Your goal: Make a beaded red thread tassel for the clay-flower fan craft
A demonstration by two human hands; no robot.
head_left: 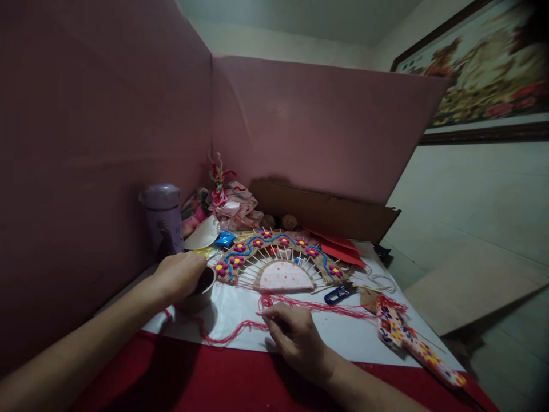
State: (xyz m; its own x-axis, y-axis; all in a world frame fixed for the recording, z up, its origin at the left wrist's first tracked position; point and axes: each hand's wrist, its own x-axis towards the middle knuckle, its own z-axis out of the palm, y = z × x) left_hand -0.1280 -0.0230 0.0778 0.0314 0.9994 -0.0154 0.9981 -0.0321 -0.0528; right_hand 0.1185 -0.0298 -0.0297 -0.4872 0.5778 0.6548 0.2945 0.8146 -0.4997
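Note:
My left hand (182,277) is curled closed at the rim of a cup (201,297) with a dark inside. Its fingertips are turned away, so what they grip is hidden. Near the front of the white sheet, my right hand (295,340) pinches strands of red yarn (231,336). The yarn trails left past the cup, and more strands stretch right across the sheet. Just beyond my hands lies a fan-shaped craft piece (286,276) of thin sticks and twine, with clay flowers, a blue wavy line and a dotted white half-circle.
A purple tumbler (165,220) stands at the left. Behind are crumpled pink material (235,209), a blue packet (225,239) and red paper (341,249). A dark blue tool (338,294) and a flower-decorated handle (416,343) lie right. Pink boards (317,131) rise behind and left.

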